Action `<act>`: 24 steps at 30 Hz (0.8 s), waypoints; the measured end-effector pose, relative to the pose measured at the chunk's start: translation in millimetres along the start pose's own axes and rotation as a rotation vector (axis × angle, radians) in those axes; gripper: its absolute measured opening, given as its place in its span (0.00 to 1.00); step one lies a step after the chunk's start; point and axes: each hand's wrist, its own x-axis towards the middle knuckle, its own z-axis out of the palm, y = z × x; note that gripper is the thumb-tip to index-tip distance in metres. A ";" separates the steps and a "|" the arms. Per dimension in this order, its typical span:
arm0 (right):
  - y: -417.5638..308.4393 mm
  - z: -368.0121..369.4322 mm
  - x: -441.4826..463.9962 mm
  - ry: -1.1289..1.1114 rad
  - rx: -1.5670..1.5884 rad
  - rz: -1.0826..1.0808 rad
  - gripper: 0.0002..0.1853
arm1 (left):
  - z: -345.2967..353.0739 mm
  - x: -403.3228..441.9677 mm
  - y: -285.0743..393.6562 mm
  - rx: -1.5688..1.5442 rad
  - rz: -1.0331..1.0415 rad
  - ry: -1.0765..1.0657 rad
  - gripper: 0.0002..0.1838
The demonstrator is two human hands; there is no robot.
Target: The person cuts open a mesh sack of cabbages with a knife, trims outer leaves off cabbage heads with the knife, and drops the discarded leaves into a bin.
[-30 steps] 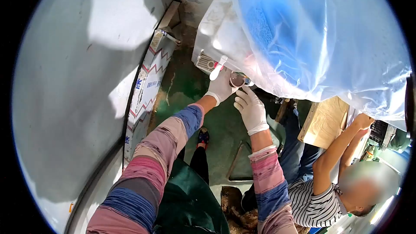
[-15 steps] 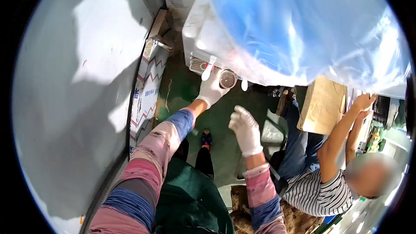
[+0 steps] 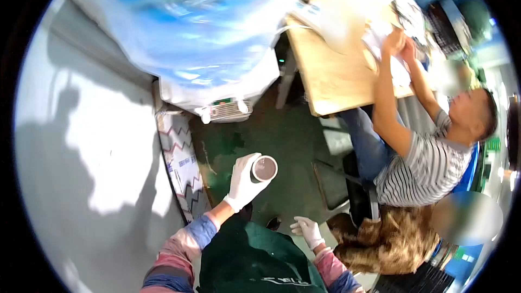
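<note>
My left hand (image 3: 244, 182), in a white glove, is wrapped round a cup (image 3: 265, 168) with a pale rim. The cup is upright over the floor in front of my body, and its inside looks brownish; I cannot make out how full it is. Lower down, beside the dark green apron (image 3: 260, 255), my right hand (image 3: 308, 230) is also gloved, with its fingers loosely stretched and nothing in them. Beyond the cup stands a white water dispenser (image 3: 260, 84) with two white taps and a grille, under a large blue, plastic-covered shape (image 3: 201, 27).
A wall (image 3: 108, 157) runs along the left, with a printed cardboard strip (image 3: 182, 160) at its foot. To the right, a person (image 3: 429, 157) in a striped shirt sits at a wooden table (image 3: 331, 76). Brown fur-like material (image 3: 391, 239) lies behind that seat.
My left hand has drawn the cup back from under the dispenser tap towards my body. The right hand has dropped lower, and my view has turned towards the table.
</note>
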 end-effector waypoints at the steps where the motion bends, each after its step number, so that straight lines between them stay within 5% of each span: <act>1: 6.0 -2.0 -13.3 0.016 -0.022 -0.032 0.17 | -0.3 -8.7 18.6 -0.028 0.014 -0.048 0.35; 12: 105.9 -57.1 -95.6 0.176 0.117 -0.270 0.18 | 32.0 -81.8 169.7 -0.137 0.210 -0.234 0.33; 19: 281.9 -102.5 -171.2 0.432 0.519 -0.272 0.17 | 89.3 -185.6 287.8 -0.196 0.315 -0.452 0.32; 24: 418.1 -106.2 -221.6 0.744 0.567 -0.225 0.17 | 135.8 -270.0 381.0 -0.297 0.371 -0.823 0.34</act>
